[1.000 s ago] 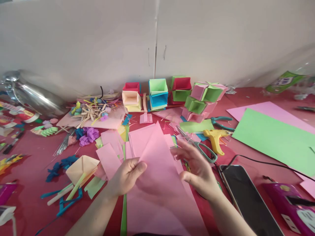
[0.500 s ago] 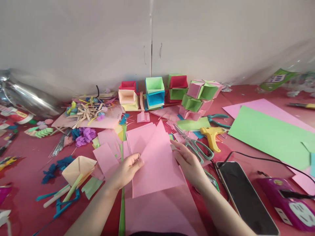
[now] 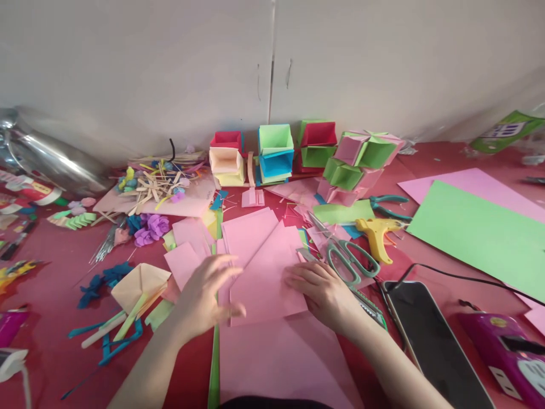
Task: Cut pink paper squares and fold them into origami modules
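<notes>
A folded pink paper sheet lies flat on the red table, on top of more pink paper. My left hand hovers over its left edge, fingers spread and blurred by motion, holding nothing. My right hand rests palm down on the sheet's right edge, fingers stretched flat and pressing the paper. Green-handled scissors lie just right of my right hand.
Coloured paper boxes stand along the wall at the back. A yellow glue gun, teal pliers, a phone, a large green sheet and a purple power strip lie to the right. Craft sticks, paper flowers and scraps lie to the left.
The pink sheet, held up in both hands before, now lies flat on the table. My left hand has let go and opened. My right hand has flattened onto the paper.
</notes>
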